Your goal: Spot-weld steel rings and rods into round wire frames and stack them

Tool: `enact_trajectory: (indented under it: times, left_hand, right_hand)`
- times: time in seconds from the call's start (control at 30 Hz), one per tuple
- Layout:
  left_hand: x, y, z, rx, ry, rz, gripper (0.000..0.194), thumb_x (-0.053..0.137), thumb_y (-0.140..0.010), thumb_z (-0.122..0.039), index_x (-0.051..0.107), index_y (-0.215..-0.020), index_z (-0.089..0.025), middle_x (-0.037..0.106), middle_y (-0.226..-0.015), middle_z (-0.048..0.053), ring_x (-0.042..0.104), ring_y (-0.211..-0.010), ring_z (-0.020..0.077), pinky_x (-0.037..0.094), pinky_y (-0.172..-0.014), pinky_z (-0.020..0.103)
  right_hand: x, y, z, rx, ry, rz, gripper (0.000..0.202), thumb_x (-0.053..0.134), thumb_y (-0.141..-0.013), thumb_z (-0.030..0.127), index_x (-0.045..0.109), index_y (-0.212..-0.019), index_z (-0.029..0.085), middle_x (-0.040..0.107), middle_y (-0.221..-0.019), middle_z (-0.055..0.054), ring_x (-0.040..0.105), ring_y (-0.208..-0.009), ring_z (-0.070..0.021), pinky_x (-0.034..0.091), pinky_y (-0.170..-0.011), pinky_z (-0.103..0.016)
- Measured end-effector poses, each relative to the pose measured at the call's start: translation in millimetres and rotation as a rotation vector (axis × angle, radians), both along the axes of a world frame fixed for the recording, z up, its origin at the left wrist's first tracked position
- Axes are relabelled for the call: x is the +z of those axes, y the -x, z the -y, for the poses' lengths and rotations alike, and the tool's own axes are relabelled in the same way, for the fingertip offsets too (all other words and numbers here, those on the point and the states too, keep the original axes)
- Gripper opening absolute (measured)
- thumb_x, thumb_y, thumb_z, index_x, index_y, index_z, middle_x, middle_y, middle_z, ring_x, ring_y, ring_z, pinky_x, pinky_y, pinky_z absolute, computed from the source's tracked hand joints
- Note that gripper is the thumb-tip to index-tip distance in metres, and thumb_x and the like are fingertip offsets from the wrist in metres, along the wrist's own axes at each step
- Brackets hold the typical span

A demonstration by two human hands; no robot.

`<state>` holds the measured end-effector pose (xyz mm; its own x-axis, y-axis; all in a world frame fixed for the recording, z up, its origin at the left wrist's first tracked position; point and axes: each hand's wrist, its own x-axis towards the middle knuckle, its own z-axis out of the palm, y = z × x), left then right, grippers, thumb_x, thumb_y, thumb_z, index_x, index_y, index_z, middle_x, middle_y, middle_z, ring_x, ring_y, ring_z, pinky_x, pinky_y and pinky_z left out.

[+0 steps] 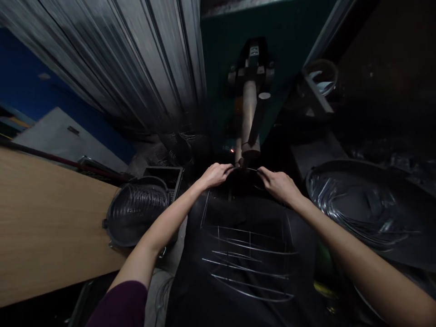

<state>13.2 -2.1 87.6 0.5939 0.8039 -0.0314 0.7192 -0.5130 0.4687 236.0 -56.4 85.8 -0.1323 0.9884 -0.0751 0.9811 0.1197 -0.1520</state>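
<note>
Below the metal rods of a green machine [250, 113], a thin curved wire [245, 169] spans between my two hands. My left hand [216, 174] pinches its left part and my right hand [276, 182] pinches its right part. The wire's middle lies close to the machine's lower tip; whether they touch is unclear. Nearer to me, a frame of several thin wires [252, 259] lies over a dark cloth or apron [238, 313].
A dark basin [354, 168] with wire pieces stands at the right. At the left a black bucket [119, 236] holds many wire rings, beside a wooden panel [51, 227]. Corrugated metal [136, 59] rises behind. A small red light [232, 150] glows on the machine.
</note>
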Motion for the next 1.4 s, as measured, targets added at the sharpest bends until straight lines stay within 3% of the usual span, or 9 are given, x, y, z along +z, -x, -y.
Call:
enact_trajectory:
  times: [0.33,0.47,0.67,0.93,1.1,1.23,1.4]
  left_hand:
    - [1.8,1.6,-1.3,0.007,-0.029,-0.017,0.033,0.035,-0.093,-0.035,0.065,-0.095,-0.020,0.067,-0.078,0.004,0.058,-0.066,0.0151,0.036,-0.062,0.023]
    - [4.4,3.1,-2.0,0.007,-0.015,-0.026,0.035,0.034,-0.093,-0.037,0.064,-0.096,-0.020,0.065,-0.074,0.002,0.055,-0.063,0.0136,0.035,-0.060,0.021]
    - [4.1,11.4,3.4,0.033,-0.050,-0.021,0.032,0.036,-0.093,-0.035,0.064,-0.097,-0.021,0.066,-0.077,0.003,0.057,-0.065,0.0143,0.036,-0.063,0.023]
    - [2.2,11.9,0.7,0.058,-0.063,-0.041,0.032,0.036,-0.093,-0.033,0.065,-0.098,-0.020,0.068,-0.080,0.004,0.060,-0.070,0.0162,0.037,-0.065,0.024]
    - [1.6,15.7,-3.7,0.027,-0.065,-0.029,0.033,0.035,-0.093,-0.035,0.065,-0.097,-0.020,0.067,-0.078,0.003,0.060,-0.068,0.0154,0.037,-0.064,0.024]
    - [-0.5,13.6,-4.8,0.035,-0.081,-0.029,0.032,0.036,-0.093,-0.034,0.065,-0.099,-0.020,0.068,-0.081,0.004,0.062,-0.071,0.0161,0.039,-0.067,0.024]
    - [-1.2,6.7,9.0,0.122,-0.049,0.067,0.031,0.039,-0.092,-0.034,0.066,-0.101,-0.021,0.070,-0.089,0.005,0.064,-0.082,0.0184,0.041,-0.073,0.025]
  right_hand:
    - [6.3,3.9,1.7,-0.010,0.013,-0.023,0.036,0.026,-0.097,0.040,0.057,-0.106,0.024,0.068,-0.082,-0.008,0.063,-0.068,-0.0218,0.031,-0.053,-0.026]
    - [6.6,-2.2,2.8,-0.026,0.026,-0.150,0.037,0.027,-0.096,0.043,0.058,-0.098,0.023,0.066,-0.083,-0.006,0.062,-0.071,-0.0200,0.033,-0.055,-0.026]
    - [-3.1,-11.5,6.5,0.089,0.054,-0.376,0.034,0.028,-0.097,0.032,0.054,-0.079,0.019,0.063,-0.075,-0.004,0.059,-0.069,-0.0160,0.037,-0.066,-0.025]
    - [-10.2,-7.9,-1.3,0.046,0.029,-0.344,0.030,0.031,-0.096,0.030,0.053,-0.078,0.020,0.064,-0.077,-0.004,0.060,-0.071,-0.0176,0.036,-0.067,-0.025]
    - [2.0,-18.8,8.6,0.023,0.219,-0.445,0.033,0.032,-0.096,0.035,0.060,-0.088,0.020,0.066,-0.081,-0.005,0.062,-0.077,-0.0183,0.042,-0.072,-0.026]
    - [3.2,-27.9,14.2,0.004,0.298,-0.532,0.035,0.034,-0.095,0.036,0.063,-0.100,0.018,0.067,-0.099,-0.007,0.062,-0.093,-0.0206,0.043,-0.081,-0.028]
    - [-8.2,-21.9,20.7,-0.074,0.196,-0.464,0.031,0.038,-0.092,0.032,0.065,-0.094,0.018,0.068,-0.096,-0.008,0.062,-0.090,-0.0213,0.043,-0.079,-0.029]
